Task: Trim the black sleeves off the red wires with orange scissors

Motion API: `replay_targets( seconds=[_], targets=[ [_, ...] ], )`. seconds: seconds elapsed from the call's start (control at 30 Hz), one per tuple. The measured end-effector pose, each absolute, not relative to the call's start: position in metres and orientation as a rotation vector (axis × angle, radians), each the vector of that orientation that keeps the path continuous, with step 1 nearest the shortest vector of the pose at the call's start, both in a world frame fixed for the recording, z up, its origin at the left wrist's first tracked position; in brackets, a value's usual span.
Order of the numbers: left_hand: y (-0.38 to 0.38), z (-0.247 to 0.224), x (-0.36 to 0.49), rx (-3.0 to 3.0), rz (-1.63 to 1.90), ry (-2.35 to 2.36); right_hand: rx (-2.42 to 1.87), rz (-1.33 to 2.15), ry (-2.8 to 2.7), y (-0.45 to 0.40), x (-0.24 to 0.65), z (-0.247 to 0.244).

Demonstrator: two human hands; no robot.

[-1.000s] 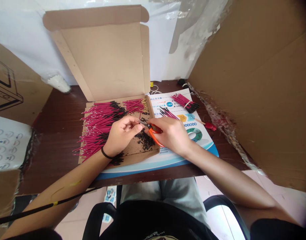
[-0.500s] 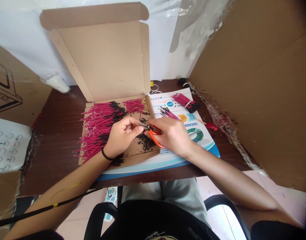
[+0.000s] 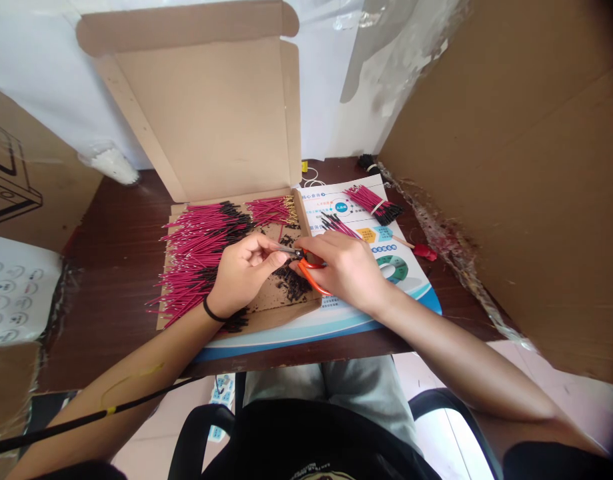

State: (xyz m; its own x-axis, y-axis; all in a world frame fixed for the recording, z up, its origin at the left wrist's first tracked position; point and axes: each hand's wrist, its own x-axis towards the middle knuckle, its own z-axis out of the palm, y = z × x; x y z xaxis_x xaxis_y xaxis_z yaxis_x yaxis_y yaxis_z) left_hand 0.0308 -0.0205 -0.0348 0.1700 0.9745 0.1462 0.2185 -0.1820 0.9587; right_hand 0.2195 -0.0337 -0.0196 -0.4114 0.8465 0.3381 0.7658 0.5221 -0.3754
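Note:
My right hand (image 3: 353, 270) is closed on a small pair of scissors with orange handles (image 3: 313, 277), above the right part of an open cardboard box. The blades point left, to the fingertips of my left hand (image 3: 243, 273). Those fingers are pinched together; what they hold is too small to make out. Under and left of my left hand lie many magenta wires with black ends (image 3: 191, 257). Magenta wires with gold tips (image 3: 271, 211) lie at the back of the box. Small black scraps (image 3: 293, 288) are scattered beneath the scissors.
The raised box lid (image 3: 211, 120) stands behind. On a printed sheet (image 3: 416, 287) at the right are a banded wire bundle (image 3: 371, 203) and loose wires (image 3: 339, 225). A red-tipped stick (image 3: 423, 252) is further right. Large cardboard (image 3: 526, 187) walls the right side.

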Motion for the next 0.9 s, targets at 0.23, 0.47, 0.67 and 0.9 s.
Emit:
replay_targets(
  seconds=[0.23,0.47,0.67,0.9],
  targets=[
    [-0.021,-0.037,0.030,1.592,1.074,1.093,-1.370,0.224,-2.262,-0.029,0.224,-0.025],
    [-0.017,-0.041,0.027,1.626,1.266,1.061,-1.396,0.363,-1.980,-0.027,0.222,-0.020],
    [-0.018,-0.044,0.028,1.425,1.223,1.040,-1.184,1.014,-1.669,-0.024,0.219,-0.021],
    [-0.020,-0.039,0.030,1.389,1.136,0.982,-0.964,1.432,-1.492,-0.023,0.215,-0.020]
  ],
)
